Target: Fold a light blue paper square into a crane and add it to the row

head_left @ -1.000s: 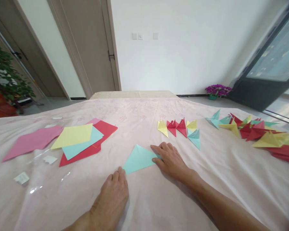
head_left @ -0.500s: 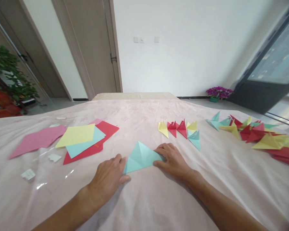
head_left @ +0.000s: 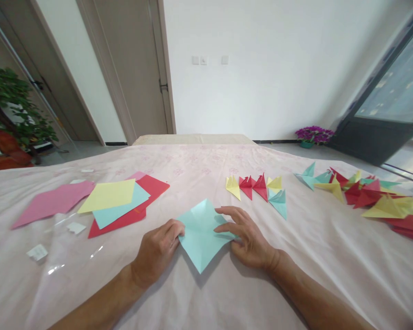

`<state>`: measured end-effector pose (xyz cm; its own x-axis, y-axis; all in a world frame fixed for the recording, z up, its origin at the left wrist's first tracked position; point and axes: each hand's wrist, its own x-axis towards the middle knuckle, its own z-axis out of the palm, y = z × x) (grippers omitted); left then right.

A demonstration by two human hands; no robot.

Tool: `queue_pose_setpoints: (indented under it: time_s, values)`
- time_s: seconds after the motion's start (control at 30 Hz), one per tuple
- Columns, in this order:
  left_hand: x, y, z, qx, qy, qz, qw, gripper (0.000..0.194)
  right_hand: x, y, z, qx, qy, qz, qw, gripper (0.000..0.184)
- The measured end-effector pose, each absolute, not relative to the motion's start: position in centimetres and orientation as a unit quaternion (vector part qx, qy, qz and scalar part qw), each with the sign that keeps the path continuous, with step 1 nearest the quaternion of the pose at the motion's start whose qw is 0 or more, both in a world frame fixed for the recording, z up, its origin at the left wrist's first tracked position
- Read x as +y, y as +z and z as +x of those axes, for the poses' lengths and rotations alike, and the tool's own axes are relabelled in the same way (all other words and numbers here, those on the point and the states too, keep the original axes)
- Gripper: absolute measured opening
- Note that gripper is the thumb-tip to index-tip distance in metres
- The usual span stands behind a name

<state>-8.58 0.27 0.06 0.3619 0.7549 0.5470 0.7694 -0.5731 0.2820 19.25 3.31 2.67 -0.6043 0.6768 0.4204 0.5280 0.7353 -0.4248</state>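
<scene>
A light blue sheet of origami paper lies opened out in front of me, turned corner-up like a diamond. Creases run across it, and its near corner points toward me. My left hand is closed in a pinch on the paper's left corner. At the right corner, my right hand has the edge between thumb and fingers. Its index and middle fingers stretch over the upper face, while the thumb is partly hidden by the paper.
Loose paper sheets in yellow, blue, red and pink lie at left, near clear plastic wrapping with white labels. Several small folded paper cranes stand beyond my right hand. A larger pile of folded cranes spreads at far right on the pink tablecloth.
The light blue paper has gone from a folded triangle to an opened diamond. My left fingers have closed on its left corner, and my right fingers have lifted and spread over it.
</scene>
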Motion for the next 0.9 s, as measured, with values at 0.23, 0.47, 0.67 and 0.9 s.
queue_pose_setpoints:
  time_s: [0.23, 0.47, 0.67, 0.9]
  values:
    - [1.6, -0.6, -8.7, -0.458, -0.374, -0.794, -0.142, 0.027, 4.4, 1.4, 19.5, -0.653, 0.41, -0.443, 0.458, 0.041]
    - [1.4, 0.2, -8.3, -0.428, -0.371, -0.784, -0.252, 0.025, 4.6, 1.6, 18.7, -0.515, 0.553, -0.504, 0.417, 0.071]
    - [2.0, -0.6, -8.2, -0.435, -0.341, -0.817, -0.164, 0.033, 4.7, 0.8, 17.6, -0.554, 0.51, -0.525, 0.396, 0.093]
    - [1.6, -0.7, -8.0, -0.408, -0.339, -0.847, -0.034, 0.037, 5.1, 0.6, 17.6, -0.622, 0.418, -0.56, 0.354, 0.072]
